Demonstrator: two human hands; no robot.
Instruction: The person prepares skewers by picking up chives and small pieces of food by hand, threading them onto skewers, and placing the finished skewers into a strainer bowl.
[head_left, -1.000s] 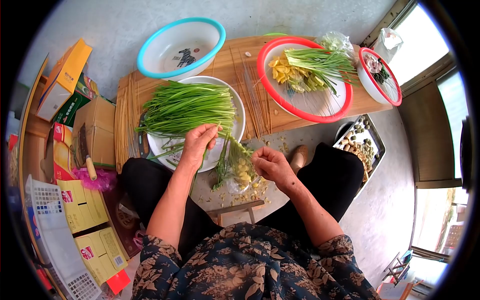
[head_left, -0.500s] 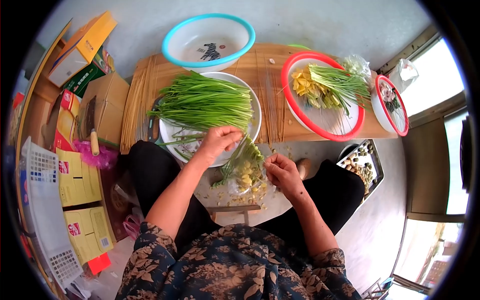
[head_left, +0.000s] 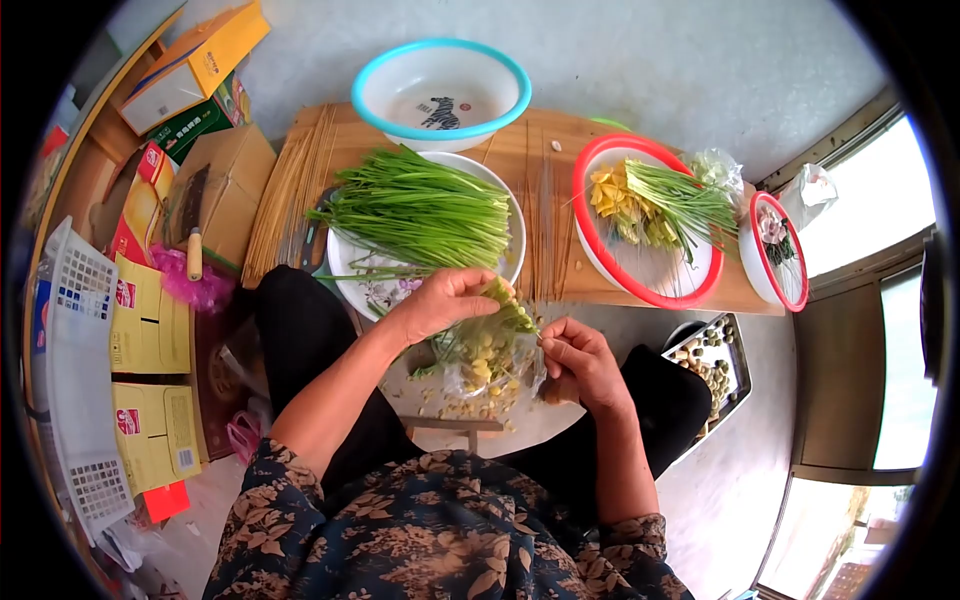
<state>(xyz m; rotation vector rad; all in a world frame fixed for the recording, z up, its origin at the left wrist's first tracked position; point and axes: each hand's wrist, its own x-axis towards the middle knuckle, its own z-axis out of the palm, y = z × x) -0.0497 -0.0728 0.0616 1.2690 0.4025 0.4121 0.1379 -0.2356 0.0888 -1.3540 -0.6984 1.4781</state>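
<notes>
My left hand (head_left: 455,306) is closed on a small bunch of green chives (head_left: 513,312), in front of the white plate (head_left: 522,240). On that plate lies a large pile of long chives (head_left: 420,205). Just right of the bunch, my right hand (head_left: 583,362) pinches what looks like a thin skewer, mostly hidden by the fingers; its tip points at the chives. Below both hands is a clear plastic bag (head_left: 455,378) with yellowish pieces. Bamboo skewers (head_left: 290,200) lie along the left of the wooden table (head_left: 560,125).
A blue-rimmed basin (head_left: 440,95) stands at the back. To the right, a red-rimmed basin (head_left: 650,290) holds yellow slices and skewered chives, beside a smaller red-rimmed basin (head_left: 800,290). A tray of mushrooms (head_left: 740,375) is low right. Boxes and a knife (head_left: 195,225) are at left.
The view has shifted slightly. My left hand has moved right and down over the bag with the chives, and the bunch now looks shorter and more gathered. My right hand still pinches beside it.
</notes>
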